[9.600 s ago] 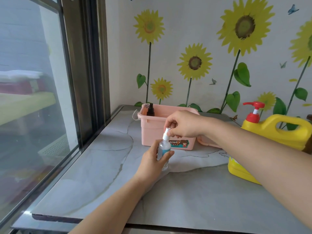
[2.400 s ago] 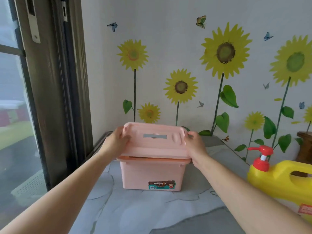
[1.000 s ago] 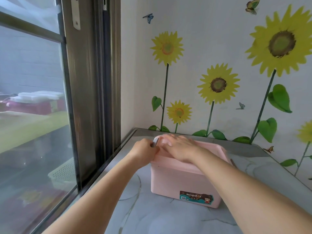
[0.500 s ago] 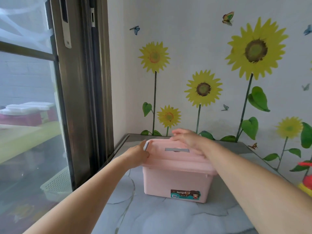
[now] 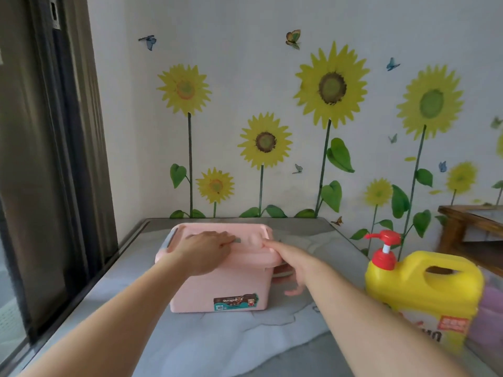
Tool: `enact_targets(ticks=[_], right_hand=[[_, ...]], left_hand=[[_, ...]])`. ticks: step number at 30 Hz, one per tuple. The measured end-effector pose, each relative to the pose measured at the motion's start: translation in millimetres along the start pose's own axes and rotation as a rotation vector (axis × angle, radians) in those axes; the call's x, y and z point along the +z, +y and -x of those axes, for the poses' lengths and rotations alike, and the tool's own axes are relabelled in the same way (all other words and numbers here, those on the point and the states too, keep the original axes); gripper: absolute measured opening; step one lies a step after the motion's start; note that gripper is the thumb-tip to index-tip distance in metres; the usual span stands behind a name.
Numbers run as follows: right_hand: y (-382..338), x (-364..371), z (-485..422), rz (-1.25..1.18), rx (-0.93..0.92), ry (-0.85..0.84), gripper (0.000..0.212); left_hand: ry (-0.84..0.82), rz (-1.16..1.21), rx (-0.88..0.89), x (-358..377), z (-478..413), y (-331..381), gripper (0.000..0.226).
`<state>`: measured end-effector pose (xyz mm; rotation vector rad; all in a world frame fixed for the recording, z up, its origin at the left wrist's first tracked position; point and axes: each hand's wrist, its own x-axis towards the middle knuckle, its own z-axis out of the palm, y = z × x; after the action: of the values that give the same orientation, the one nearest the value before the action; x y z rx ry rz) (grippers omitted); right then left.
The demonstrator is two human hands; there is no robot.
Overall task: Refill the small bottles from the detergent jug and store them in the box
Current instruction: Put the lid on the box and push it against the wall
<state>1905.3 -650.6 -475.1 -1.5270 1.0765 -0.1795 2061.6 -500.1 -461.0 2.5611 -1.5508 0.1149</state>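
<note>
Closing stage, by my read. The pink box [image 5: 217, 289] sits on the table [image 5: 217, 346] toward the back left, with its lid [image 5: 253, 234] on top. The small bottles aren't visible, so they're presumably inside. The yellow jug [image 5: 419, 292] with its red pump [image 5: 383, 251] stands upright to the right of the box, apart from it and untouched.

Step in hand: seat and latch the lid. To do it well:
- Keep the lid pinned flat with the left hand so it doesn't rock.
- Check the rim sits flush all round before fastening.
- Close the right side first, then the left.
- Push straight down, not sideways, since the box would likely slide on the smooth table.

Pose:
- The left hand [image 5: 206, 250] lies palm-down across the lid, fingers straight and pointing right. Its grip is wide and flat, pressing and holding nothing. The forearm comes in from lower left.
- The right hand [image 5: 292, 263] is at the box's right end, thumb by the lid's rim, fingers dropped down the side and curled. It's blurred, so I can't tell whether its grip has closed on a clip or only touches the wall. The forearm comes in from lower right, clear of the jug.
</note>
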Motion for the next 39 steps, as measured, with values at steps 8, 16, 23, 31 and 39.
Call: enact_targets(ticks=[8, 16, 23, 31, 39], right_hand=[[-18, 6, -11, 0.606, -0.333, 0.23, 0.033], [-45, -2, 12, 0.919, -0.275, 0.106, 0.035], [-19, 15, -6, 0.692, -0.363, 0.366, 0.031], [-19, -9, -5, 0.612, -0.324, 0.171, 0.048], [15, 25, -2, 0.444, -0.512, 0.403, 0.031]], left_hand=[[0.032, 0.024, -0.019, 7, 1, 3, 0.047], [0.049, 0.031, 0.0, 7, 2, 4, 0.047], [0.091, -0.001, 0.02, 13, 1, 0, 0.048], [-0.028, 0.222, -0.054, -8, 2, -8, 0.055], [0.182, 0.631, -0.398, 9, 25, -66, 0.045]])
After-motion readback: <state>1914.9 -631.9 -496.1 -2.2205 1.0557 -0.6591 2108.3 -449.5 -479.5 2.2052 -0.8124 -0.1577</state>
